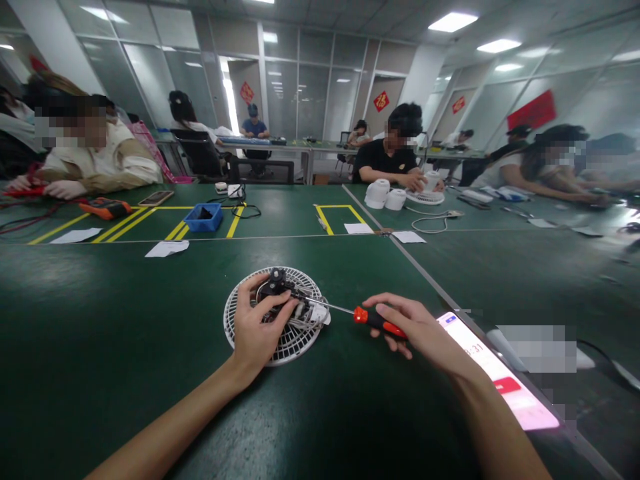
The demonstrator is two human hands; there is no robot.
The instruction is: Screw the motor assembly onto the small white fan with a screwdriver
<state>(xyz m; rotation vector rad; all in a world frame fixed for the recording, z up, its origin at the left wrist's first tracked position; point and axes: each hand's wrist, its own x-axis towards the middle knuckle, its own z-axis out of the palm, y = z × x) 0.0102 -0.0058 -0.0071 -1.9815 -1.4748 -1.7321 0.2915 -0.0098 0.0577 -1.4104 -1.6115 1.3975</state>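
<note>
A round white fan grille [295, 350] lies on the green table, with a black motor assembly [277, 281] and loose pale wires on top of it. My left hand [257, 327] is closed round the motor assembly, thumb and fingertips pressed against its side. My right hand [400, 320] grips a red and black screwdriver [373, 319], held nearly level. Its metal shaft points left, and the tip reaches the assembly beside my left fingertips. Whether the tip sits in a screw is too small to tell.
A lit phone [505, 380] lies right of my right forearm. Further back are a blue bin [203, 218], an orange meter [106, 207], paper slips [167, 249] and yellow tape marks. Across the table, a co-worker in black [385, 160] handles a white fan part near white housings [377, 194].
</note>
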